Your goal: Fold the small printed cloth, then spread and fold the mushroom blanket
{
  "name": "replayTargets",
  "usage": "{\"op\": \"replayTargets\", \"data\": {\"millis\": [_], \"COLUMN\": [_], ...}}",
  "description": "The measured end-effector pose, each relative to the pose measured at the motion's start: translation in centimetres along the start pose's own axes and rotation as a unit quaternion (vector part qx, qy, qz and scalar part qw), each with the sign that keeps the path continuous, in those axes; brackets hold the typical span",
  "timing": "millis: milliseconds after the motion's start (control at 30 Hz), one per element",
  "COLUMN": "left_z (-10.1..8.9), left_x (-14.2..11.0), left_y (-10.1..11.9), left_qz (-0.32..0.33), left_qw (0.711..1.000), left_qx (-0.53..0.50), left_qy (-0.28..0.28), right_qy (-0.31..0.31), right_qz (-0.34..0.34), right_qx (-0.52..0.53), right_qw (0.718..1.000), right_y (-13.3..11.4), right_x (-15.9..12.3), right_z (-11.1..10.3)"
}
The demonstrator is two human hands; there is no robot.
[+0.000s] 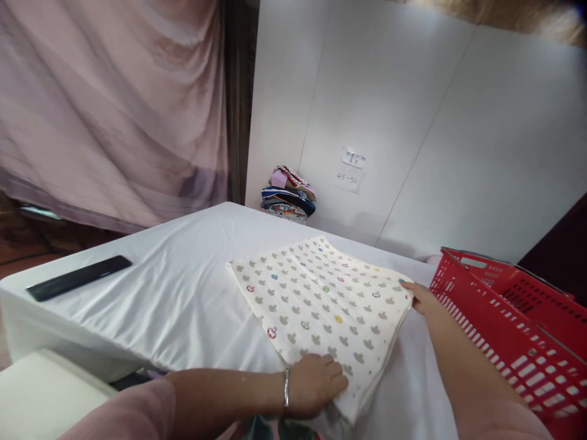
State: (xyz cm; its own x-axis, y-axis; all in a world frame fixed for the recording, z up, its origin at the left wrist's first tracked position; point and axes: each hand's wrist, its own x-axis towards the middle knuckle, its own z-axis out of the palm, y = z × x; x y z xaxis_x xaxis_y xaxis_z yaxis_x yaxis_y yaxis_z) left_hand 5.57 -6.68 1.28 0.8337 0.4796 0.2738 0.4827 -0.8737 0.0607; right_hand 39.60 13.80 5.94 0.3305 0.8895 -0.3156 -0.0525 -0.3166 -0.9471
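A cream cloth point(321, 293) printed with grey and coloured mushroom shapes lies folded into a rough square on a white-covered table point(183, 275). My left hand point(318, 382), with a silver bangle at the wrist, is on its near edge, fingers curled over the fabric. At the far right corner, my right hand point(418, 296) pinches the cloth between thumb and fingers. The cloth's right side hangs slightly off the table's near right edge. What lies under the left palm is hidden.
A red plastic basket point(481, 305) stands close on the right. A long black flat object point(80, 278) lies at the table's left end. Folded clothes point(288, 195) are stacked by the white wall point(413, 122), below paper labels point(348, 180). A pink curtain point(114, 110) hangs at left.
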Motion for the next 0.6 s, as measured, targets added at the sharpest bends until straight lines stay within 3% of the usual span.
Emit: {"op": "replayTargets", "data": {"millis": [100, 200, 267, 433, 533, 600], "left_z": [-2.4, -6.5, -9.9, -17.8, -20.8, -21.8], "left_x": [0.3, 0.2, -0.6, -4.5, -6.6, -7.1], "left_y": [-1.2, -3.1, -4.4, -6.5, -7.0, -7.7], "left_qz": [-0.111, -0.2, -0.221, -0.237, -0.26, -0.281], "left_qw": [0.979, 0.921, 0.883, 0.808, 0.782, 0.776], "left_qx": [-0.141, -0.258, -0.304, -0.316, -0.295, -0.276], "left_qy": [0.094, 0.214, 0.282, 0.437, 0.484, 0.492], "right_qy": [-0.033, -0.034, -0.015, -0.022, -0.008, 0.022], "right_qz": [-0.033, -0.083, -0.11, -0.209, -0.277, -0.297], "right_qx": [0.041, 0.103, 0.141, 0.225, 0.25, 0.248], "right_qw": [0.998, 0.991, 0.984, 0.952, 0.928, 0.922], "right_y": [-1.7, -3.7, -5.0, -7.6, -8.6, -9.1], "right_x": [-1.5, -3.6, -5.5, -12.7, -17.5, -19.6], "right_z": [0.2, 0.2, -0.1, -1.1, -1.1, -0.5]}}
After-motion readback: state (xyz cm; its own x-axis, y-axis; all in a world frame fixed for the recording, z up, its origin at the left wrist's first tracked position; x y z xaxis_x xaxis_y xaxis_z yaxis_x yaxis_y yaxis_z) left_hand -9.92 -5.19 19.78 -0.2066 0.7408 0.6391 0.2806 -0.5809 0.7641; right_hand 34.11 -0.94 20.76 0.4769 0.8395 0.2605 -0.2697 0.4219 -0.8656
